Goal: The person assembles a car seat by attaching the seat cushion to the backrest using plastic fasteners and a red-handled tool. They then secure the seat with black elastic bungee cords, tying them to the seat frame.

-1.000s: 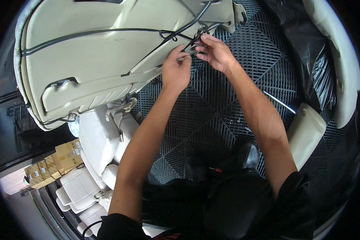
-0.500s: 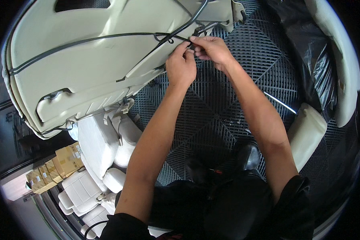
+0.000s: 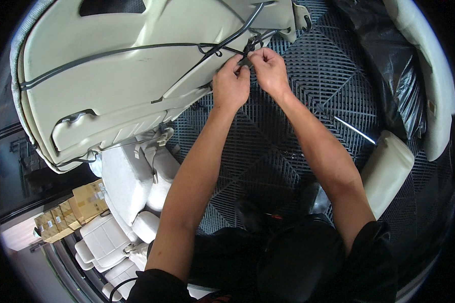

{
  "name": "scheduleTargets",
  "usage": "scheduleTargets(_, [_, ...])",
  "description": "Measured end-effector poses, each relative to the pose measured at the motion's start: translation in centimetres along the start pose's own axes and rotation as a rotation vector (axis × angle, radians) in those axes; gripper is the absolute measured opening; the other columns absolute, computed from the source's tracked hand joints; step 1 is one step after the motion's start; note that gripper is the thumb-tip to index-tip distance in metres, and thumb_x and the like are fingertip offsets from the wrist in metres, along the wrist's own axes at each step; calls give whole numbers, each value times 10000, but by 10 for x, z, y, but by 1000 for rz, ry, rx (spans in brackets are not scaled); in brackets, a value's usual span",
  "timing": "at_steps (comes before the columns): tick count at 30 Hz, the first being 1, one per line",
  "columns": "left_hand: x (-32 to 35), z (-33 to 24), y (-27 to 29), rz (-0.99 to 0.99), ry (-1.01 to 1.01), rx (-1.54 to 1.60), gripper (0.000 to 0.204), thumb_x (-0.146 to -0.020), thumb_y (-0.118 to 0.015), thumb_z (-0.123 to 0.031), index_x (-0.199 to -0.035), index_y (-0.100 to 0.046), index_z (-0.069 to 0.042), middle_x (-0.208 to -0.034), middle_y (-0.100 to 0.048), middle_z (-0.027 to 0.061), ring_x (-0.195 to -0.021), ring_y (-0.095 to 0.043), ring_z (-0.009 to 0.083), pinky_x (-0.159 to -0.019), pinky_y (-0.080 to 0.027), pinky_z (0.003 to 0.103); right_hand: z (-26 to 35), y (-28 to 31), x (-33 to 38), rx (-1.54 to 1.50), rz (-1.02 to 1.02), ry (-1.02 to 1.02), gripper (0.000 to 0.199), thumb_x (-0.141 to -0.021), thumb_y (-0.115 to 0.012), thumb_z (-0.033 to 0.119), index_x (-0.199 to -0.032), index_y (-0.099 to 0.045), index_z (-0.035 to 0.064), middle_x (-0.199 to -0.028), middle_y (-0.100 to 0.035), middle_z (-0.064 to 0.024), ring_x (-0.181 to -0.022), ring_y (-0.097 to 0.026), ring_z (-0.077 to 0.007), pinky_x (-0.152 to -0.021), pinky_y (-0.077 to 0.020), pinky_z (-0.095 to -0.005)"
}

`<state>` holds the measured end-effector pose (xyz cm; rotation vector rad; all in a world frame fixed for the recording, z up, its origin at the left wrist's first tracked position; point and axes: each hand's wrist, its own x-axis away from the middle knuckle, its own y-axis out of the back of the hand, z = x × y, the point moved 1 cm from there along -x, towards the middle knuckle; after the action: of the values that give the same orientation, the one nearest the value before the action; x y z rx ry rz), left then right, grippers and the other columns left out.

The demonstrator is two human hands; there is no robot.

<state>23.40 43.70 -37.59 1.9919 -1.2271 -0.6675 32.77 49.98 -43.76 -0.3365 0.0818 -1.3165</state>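
Note:
A large beige car seat panel point(image 3: 136, 70) fills the upper left, with a black cable point(image 3: 131, 49) running across it. This cable passes under a dark metal bar point(image 3: 237, 33) to the panel's lower right edge, where both hands work. My left hand point(image 3: 231, 86) is closed, thumb and fingertips pinching a small dark part at the cable's end. Just to its right, my right hand point(image 3: 269, 72) is pinched, its fingertips at the same dark cable cluster point(image 3: 250, 44). The fingers partly hide what each one grips.
Dark grid mat point(image 3: 328, 81) covers the floor. On the right lie a headrest point(image 3: 389, 169) with a metal rod point(image 3: 355, 130), black plastic sheeting point(image 3: 397, 76) and a pale curved panel point(image 3: 435, 91). Light seats point(image 3: 126, 177) and cardboard boxes point(image 3: 88, 201) are at the left.
My right hand has turned and drawn slightly down, uncovering the dark cable cluster. My left hand stays nearly in place. The panel appears shifted slightly right in view.

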Motion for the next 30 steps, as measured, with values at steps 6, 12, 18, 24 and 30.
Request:
scheduleTargets(6, [-12,8,2,85,-8,-25,346,-930,-589,-192,-1167,-643,54,-813,-717,178,-694,-701,187,-672,-534,332,-5,14,-1,-333,90,-130,167,-968,-603,139,-1067,-663,20,-884,-663,-21,-734,-600,-91,-667,-506,-255])
scheduleTargets(12, [-20,0,12,201,2,-96,314,-923,-546,-216,-1096,-691,3,-982,-696,260,-950,-677,415,-866,-521,472,6,20,-16,-538,361,-363,244,-967,-626,163,-1182,-637,48,-940,-665,-16,-772,-619,-96,-671,-511,-245])
scheduleTargets(18, [-17,2,15,233,28,-95,358,-934,-520,-195,-1190,-657,15,-1141,-652,290,-1094,-628,430,-980,-477,459,-5,24,-26,-353,325,-278,174,-958,-672,225,-1028,-655,67,-824,-650,20,-703,-589,-79,-652,-505,-233])
scheduleTargets(24, [-17,12,13,253,-16,-141,435,-983,-488,-163,-1326,-528,101,-719,-659,114,-655,-638,173,-678,-514,321,-2,24,-31,-301,358,-327,193,-982,-637,269,-913,-624,89,-722,-586,43,-631,-546,-83,-613,-477,-234])
scheduleTargets(30, [-16,-5,15,329,82,-51,441,-987,-490,-154,-1345,-509,102,-707,-643,94,-639,-612,157,-647,-497,313,4,27,-28,-444,317,-377,237,-998,-600,306,-893,-617,94,-710,-579,35,-625,-559,-97,-608,-480,-248])
